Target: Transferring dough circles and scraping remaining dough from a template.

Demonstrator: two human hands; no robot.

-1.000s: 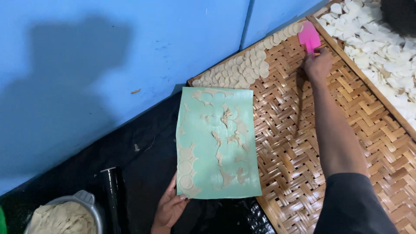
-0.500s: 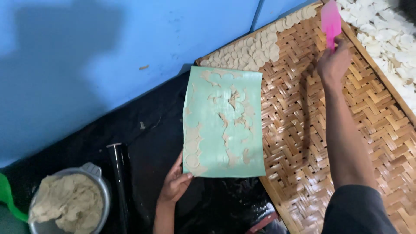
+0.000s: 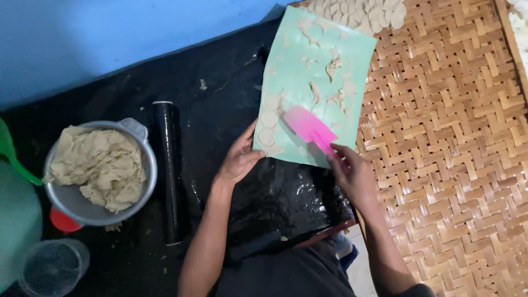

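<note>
Head view: left hand [image 3: 237,160] grips the near-left edge of a green sheet [image 3: 324,66]; right hand [image 3: 355,175] holds a pink scraper [image 3: 311,129] flat upon it, blade angled away-left toward dough discs [image 3: 268,118] lying between both hands.

Light: soft, even daylight, dimmer at lower left
Glare: wet sheen on the black sheet [image 3: 286,192]
Blur: slight motion softness on the pink scraper [image 3: 311,129]

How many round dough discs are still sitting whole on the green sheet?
3, as far as shows: the dough discs sit in a column at the green sheet's left edge, by the left hand. The pink scraper may hide others.
</note>
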